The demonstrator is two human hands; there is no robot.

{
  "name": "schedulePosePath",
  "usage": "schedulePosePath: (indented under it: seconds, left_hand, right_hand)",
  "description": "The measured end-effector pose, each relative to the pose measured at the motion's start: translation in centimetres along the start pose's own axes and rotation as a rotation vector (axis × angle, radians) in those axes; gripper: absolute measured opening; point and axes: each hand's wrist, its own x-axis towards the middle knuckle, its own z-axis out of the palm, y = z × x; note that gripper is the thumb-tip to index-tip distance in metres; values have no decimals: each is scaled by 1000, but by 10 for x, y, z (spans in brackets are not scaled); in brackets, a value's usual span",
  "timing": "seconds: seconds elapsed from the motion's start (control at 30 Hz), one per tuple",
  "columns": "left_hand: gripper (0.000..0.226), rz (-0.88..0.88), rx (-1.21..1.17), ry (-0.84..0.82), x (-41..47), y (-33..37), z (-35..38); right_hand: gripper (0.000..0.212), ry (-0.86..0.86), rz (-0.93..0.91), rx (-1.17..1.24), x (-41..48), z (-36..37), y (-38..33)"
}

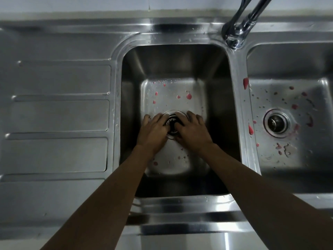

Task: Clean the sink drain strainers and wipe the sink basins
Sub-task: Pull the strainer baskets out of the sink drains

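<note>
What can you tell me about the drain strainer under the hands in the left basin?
The drain strainer is a round, shiny metal piece with a dark perforated centre, apparently seated flat in the floor of the left basin. Only its far rim and middle show; the left hand and right hand cover its sides, fingers curled onto it. Red spatters dot the floor around it.

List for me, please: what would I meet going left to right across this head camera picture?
Ribbed draining board → left hand → middle basin's drain strainer → right hand → faucet → right basin's drain strainer.
</note>
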Motion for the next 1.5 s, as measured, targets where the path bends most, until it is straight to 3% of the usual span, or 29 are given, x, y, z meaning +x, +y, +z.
schedulePosePath:
  seconds: [0.23, 0.43, 0.57, 0.77, 0.9, 1.1, 1.3, 1.5]
  left_hand:
    - [43, -32, -104, 25, -1, 3, 0]
    - [39, -67, -287, 44, -1, 2, -6]
    - [56, -72, -295, 109, -6, 3, -9]
    - [76, -79, -383, 74, -16, 8, -25]
    - [87, -58, -411, 105, -28, 10, -60]
    - [86, -13, -386, 199, -41, 27, -132]
    - [86, 61, -270, 256, -36, 93, -184]
    - [89, 173, -235, 286, 4, 221, -183]
  right_hand:
    - [68, 50, 49, 243, 2, -1, -13]
    - [71, 90, 36, 250, -1, -5, -15]
    - [76, 108, 29, 248, -8, -11, -18]
    - [89, 82, 19, 283, -20, -36, -16]
    - [94, 97, -23, 220, -29, -69, -9]
    - [96, 241, -90, 64, -49, -121, 11]
    - [98, 332, -139, 63, -101, -164, 76]
    - [95, 355, -59, -36, -188, -160, 191]
